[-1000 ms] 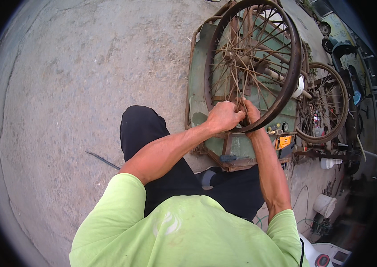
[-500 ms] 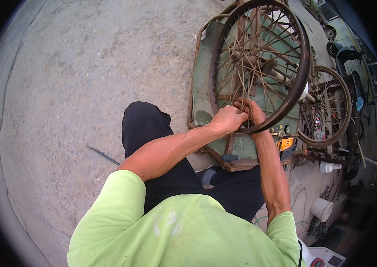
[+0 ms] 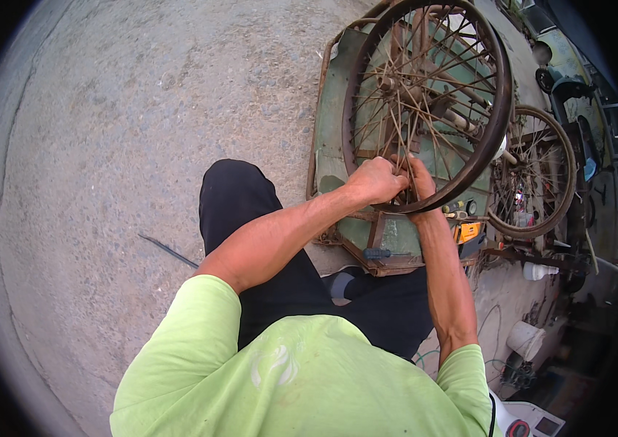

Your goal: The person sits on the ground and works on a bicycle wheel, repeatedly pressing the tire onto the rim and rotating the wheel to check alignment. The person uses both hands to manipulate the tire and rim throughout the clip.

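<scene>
A rusty spoked wheel [image 3: 500,109] stands tilted in front of me, its bare rim brown and its hub [image 3: 388,84] sticking out toward the left. My left hand [image 3: 377,180] is closed, pinching a spoke just inside the near part of the rim. From beneath the rim, my right hand [image 3: 421,179] reaches up with its fingers closed around the spokes beside the left hand. Both sets of fingertips meet there and partly hide what they hold. No tool shows in either hand.
Under the wheel lies a green panelled metal frame [image 3: 356,237] bearing a blue-handled screwdriver [image 3: 377,253]. Right of my forearm is a yellow-orange item [image 3: 468,232]. A second spoked wheel [image 3: 566,178] stands farther right, above a white bucket [image 3: 526,339]. A dark rod [image 3: 167,250] lies on the concrete at left.
My left hand has shifted slightly up and to the right along the spokes, its wrist turned a little. The right hand stays nearly in place. The wheel has barely moved.
</scene>
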The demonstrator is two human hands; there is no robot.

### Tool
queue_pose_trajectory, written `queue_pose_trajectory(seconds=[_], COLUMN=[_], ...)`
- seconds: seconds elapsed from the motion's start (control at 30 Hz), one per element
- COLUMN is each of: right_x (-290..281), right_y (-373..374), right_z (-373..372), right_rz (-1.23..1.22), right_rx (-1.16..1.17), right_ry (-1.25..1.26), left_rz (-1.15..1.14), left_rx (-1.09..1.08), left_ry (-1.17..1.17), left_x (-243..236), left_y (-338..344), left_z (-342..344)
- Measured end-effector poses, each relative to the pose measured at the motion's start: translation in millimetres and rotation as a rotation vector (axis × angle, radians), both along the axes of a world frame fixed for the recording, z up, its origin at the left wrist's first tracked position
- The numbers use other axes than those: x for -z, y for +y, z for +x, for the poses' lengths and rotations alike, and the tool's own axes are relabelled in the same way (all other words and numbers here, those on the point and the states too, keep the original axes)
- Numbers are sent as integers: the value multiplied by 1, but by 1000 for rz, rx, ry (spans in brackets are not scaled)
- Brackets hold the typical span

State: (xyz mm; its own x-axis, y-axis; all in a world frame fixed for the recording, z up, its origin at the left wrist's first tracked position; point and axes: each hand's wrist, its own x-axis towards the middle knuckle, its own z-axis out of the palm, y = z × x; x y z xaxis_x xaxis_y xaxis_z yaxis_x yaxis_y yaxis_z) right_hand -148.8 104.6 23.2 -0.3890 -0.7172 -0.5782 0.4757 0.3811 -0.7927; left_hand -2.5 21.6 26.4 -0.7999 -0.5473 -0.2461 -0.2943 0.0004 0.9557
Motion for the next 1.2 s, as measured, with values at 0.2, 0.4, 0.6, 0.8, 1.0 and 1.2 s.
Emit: queue_pose_trajectory(seconds=[0.2,0.4,0.6,0.8,1.0,1.2], right_x=[4,20,17,1,-7,9], right_y=[-7,-4,-6,-31,-33,-23], right_z=[-3,-21,-37,-17,-14,-23], right_rz=[-25,-137,-97,-138,-145,-94], right_rx=[83,10,-72,94,55,-16], right_ry=[-81,-128,-164,-153,-121,232], left_rz=[195,91,24,40,142,-201], left_rx=[38,46,-67,-140,12,204], left_ry=[25,88,124,134,156,-34], left_x=[2,-4,1,-19,-22,-35], left_y=[1,2,9,-6,-26,-42], left_z=[6,9,4,-3,1,5])
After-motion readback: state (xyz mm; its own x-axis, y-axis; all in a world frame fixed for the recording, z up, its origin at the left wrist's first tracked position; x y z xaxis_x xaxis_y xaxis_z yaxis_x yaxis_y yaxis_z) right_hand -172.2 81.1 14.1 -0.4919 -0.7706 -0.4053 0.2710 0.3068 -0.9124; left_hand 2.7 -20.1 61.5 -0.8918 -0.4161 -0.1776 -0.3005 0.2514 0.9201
